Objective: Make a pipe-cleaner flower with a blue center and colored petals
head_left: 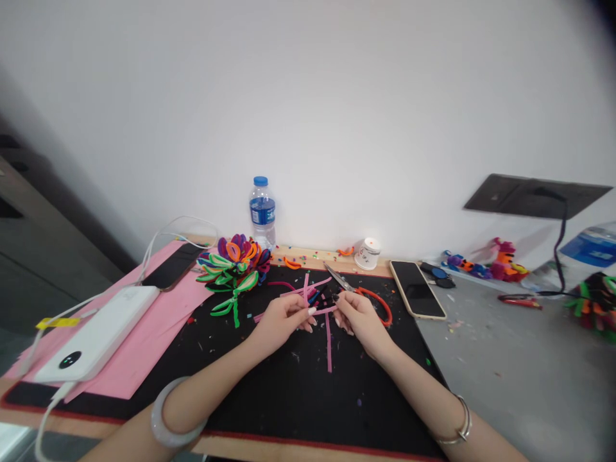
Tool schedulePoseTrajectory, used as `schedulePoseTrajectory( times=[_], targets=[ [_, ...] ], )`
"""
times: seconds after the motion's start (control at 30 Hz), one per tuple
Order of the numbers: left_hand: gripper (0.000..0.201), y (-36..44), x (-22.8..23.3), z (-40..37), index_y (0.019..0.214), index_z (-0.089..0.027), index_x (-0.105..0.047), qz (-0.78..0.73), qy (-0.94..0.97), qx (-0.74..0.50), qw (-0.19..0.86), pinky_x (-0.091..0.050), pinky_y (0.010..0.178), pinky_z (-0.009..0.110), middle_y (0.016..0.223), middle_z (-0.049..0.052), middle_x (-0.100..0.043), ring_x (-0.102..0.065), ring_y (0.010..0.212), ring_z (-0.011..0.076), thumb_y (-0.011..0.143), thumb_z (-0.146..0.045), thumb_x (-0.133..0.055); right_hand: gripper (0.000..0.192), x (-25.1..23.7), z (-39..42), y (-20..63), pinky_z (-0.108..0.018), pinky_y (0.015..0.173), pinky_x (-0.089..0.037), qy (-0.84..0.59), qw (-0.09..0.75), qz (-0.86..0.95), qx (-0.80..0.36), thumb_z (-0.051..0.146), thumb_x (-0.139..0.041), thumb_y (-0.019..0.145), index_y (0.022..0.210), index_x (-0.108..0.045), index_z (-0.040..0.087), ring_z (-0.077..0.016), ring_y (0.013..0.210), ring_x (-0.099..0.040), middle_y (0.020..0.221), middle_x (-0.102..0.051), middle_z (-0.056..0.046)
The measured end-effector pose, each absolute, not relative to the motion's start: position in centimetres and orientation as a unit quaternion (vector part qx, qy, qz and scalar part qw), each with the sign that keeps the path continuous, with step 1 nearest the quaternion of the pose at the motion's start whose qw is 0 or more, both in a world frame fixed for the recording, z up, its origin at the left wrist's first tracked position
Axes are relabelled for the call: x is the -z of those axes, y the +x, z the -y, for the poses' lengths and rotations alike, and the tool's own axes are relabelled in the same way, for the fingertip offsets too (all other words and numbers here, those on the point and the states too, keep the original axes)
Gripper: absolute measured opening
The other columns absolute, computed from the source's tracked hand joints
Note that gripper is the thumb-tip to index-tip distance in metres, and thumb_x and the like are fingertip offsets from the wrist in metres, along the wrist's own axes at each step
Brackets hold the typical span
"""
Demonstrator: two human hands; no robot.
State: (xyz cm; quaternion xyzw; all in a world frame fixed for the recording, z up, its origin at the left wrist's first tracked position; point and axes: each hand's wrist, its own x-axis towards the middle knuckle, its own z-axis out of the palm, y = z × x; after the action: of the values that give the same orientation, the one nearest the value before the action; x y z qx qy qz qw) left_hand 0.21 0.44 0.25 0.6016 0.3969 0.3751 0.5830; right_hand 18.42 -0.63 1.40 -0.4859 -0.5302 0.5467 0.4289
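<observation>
Over the black mat (289,398), a pink pipe cleaner (325,310) is pinched at one end by my left hand (285,316) and at the other by my right hand (360,319). A further pink strip (306,289) stands up by my left fingertips. Below the hands, another pink pipe cleaner (329,350) lies on the mat. Behind my fingers are more pink and dark pipe cleaners, partly hidden. Scissors (339,278) with orange handles lie just beyond my right hand. To the left is a bunch of multicoloured pipe-cleaner loops (235,260).
Behind stand a water bottle (262,215) and a white paper cup (367,253). Phones (418,290) lie on both sides. A white power bank (101,333) with cables rests on pink sheets (144,359). Colourful pipe-cleaner figures (505,260) sit at right. Scraps dot the mat.
</observation>
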Motion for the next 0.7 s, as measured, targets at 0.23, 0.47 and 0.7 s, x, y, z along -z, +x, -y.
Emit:
schedulePoseTrajectory(
  times=[0.23,0.47,0.7],
  targets=[
    [0.021,0.27,0.23,-0.34,0.068,-0.014,-0.052,-0.398,0.624,-0.331,0.585,-0.045,0.049,0.023,0.064,0.003,-0.065,-0.055,0.047,0.0100,0.072,-0.033,-0.059,0.029,-1.13,0.56,18.48,-0.017,0.034,-0.027,-0.461,0.453,0.502,-0.574,0.038,-0.051,0.079,0.061,-0.043,0.016,-0.0041,0.035,-0.036,0.049,-0.051,0.004],
    [0.024,0.13,0.17,-0.19,0.065,-0.014,-0.052,-0.400,0.650,-0.325,0.558,-0.039,0.044,0.021,0.065,0.004,-0.065,-0.048,0.042,0.0081,0.074,-0.036,-0.055,0.026,-1.47,0.55,18.46,-0.018,0.038,-0.031,-0.440,0.460,0.478,-0.605,0.038,-0.057,0.074,0.065,-0.049,0.015,-0.0050,0.039,-0.041,0.054,-0.054,0.002],
    [0.027,0.14,-0.33,0.00,0.065,-0.014,-0.052,-0.405,0.664,-0.315,0.543,-0.034,0.042,0.020,0.063,0.004,-0.064,-0.045,0.041,0.0074,0.076,-0.039,-0.053,0.018,-1.59,0.55,18.35,-0.017,0.039,-0.033,-0.437,0.450,0.485,-0.610,0.029,-0.061,0.072,0.071,-0.049,0.016,-0.0054,0.040,-0.043,0.054,-0.057,0.003]
  ],
)
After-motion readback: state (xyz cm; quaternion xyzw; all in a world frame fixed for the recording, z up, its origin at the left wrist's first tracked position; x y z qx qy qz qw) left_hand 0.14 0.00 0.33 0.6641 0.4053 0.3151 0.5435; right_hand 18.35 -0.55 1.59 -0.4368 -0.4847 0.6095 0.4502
